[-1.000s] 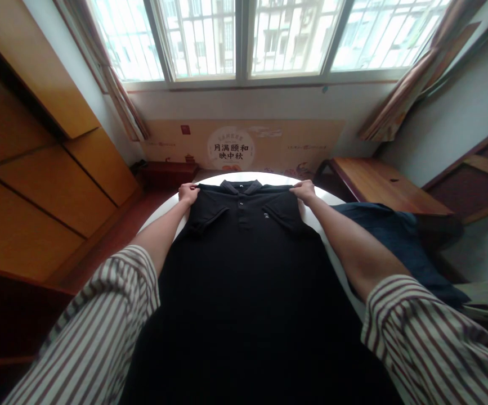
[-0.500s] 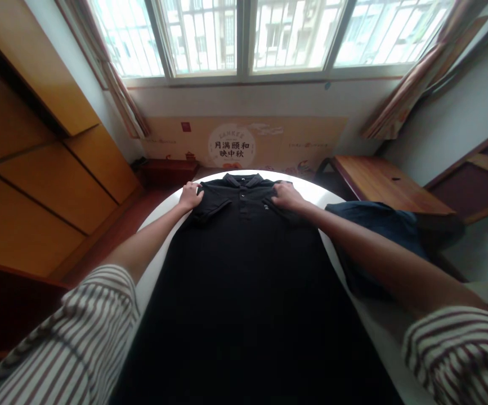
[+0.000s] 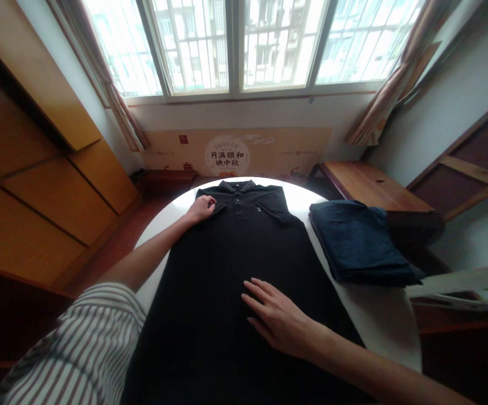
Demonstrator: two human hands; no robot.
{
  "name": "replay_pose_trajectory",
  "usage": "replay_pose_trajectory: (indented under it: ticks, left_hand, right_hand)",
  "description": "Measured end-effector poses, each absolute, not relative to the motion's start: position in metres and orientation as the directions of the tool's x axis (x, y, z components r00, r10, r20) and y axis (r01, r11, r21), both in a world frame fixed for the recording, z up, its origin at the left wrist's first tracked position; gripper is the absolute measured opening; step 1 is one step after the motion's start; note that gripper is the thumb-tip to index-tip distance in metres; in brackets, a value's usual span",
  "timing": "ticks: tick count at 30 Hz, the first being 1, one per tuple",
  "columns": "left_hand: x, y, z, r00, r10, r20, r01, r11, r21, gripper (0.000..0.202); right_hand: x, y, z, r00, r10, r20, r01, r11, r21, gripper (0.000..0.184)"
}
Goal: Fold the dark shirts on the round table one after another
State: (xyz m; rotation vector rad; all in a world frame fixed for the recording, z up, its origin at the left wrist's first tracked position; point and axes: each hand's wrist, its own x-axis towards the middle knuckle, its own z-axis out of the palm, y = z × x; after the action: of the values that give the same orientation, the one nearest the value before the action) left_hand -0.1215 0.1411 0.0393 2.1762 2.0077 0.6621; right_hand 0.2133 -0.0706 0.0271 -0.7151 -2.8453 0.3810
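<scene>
A black polo shirt [image 3: 231, 253] lies front up on a round white table [image 3: 157, 236], its collar at the far end and both short sleeves folded in over the chest. Near the fold of the left-side sleeve, my left hand [image 3: 201, 208] has its fingers curled against the cloth; its fingertips are partly hidden. My right hand [image 3: 280, 320] is over the lower middle of the shirt with its fingers stretched out and slightly spread, holding nothing. The shirt's bottom hem is out of view.
A stack of folded dark blue clothes [image 3: 353, 242] sits on the table's right side. Beyond it stands a wooden desk [image 3: 374, 183]. Wooden cabinets [image 3: 49, 197] line the left, and a barred window [image 3: 235, 50] with curtains is ahead.
My right hand has left the right-side sleeve and come down and toward me over the shirt's body, its fingers opening out. My left hand has shifted inward from the shoulder edge.
</scene>
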Motion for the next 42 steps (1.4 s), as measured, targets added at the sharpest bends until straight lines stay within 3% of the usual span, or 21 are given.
replay_pose_trajectory:
  ticks: [3, 8, 13, 17, 21, 25, 31, 37, 40, 42]
  left_hand:
    - [-0.136, 0.11, 0.043, 0.006, 0.971, 0.24, 0.93, -0.094, 0.355, 0.028]
    - [-0.185, 0.072, 0.043, -0.236, 0.96, 0.153, 0.92, 0.17, 0.353, 0.033]
    - [-0.204, 0.061, 0.046, -0.356, 0.933, 0.044, 0.873, 0.316, 0.371, 0.03]
    - [-0.2, 0.048, 0.046, -0.364, 0.928, -0.081, 0.846, 0.366, 0.389, 0.028]
    - [-0.203, 0.012, 0.039, -0.305, 0.919, -0.249, 0.823, 0.386, 0.417, 0.037]
    - [-0.212, -0.023, 0.028, -0.158, 0.901, -0.403, 0.737, 0.38, 0.559, 0.046]
    - [-0.221, 0.013, 0.026, -0.335, 0.931, -0.147, 0.684, 0.347, 0.642, 0.023]
    - [-0.212, 0.101, 0.037, -0.392, 0.914, -0.106, 0.572, 0.332, 0.75, 0.025]
    - [-0.202, 0.136, 0.04, -0.416, 0.9, -0.133, 0.516, 0.354, 0.78, 0.028]
    - [-0.195, 0.155, 0.041, -0.431, 0.889, -0.154, 0.485, 0.372, 0.791, 0.03]
  right_hand:
    - [0.252, -0.104, 0.021, -0.876, 0.474, 0.088, 0.435, 0.856, -0.28, 0.051]
    - [0.28, -0.139, 0.014, -0.892, 0.436, 0.12, 0.402, 0.886, -0.23, 0.056]
    - [0.235, -0.14, 0.036, -0.9, 0.415, 0.132, 0.348, 0.868, -0.353, 0.038]
    - [0.194, -0.117, 0.059, -0.919, 0.377, 0.118, 0.313, 0.876, -0.366, 0.017]
    - [0.172, -0.09, 0.072, -0.919, 0.367, 0.147, 0.302, 0.892, -0.337, 0.017]
    - [0.149, -0.092, 0.073, -0.931, 0.332, 0.152, 0.273, 0.909, -0.314, 0.02]
    - [0.071, -0.14, 0.061, -0.982, 0.065, 0.179, 0.029, 0.979, -0.201, 0.039]
    - [-0.005, -0.163, 0.043, -0.998, 0.044, 0.044, 0.036, 0.984, -0.173, 0.061]
    - [-0.028, -0.172, 0.026, -0.997, 0.072, -0.038, 0.078, 0.981, -0.177, 0.05]
    - [-0.039, -0.177, 0.013, -0.995, 0.094, 0.021, 0.088, 0.975, -0.202, 0.036]
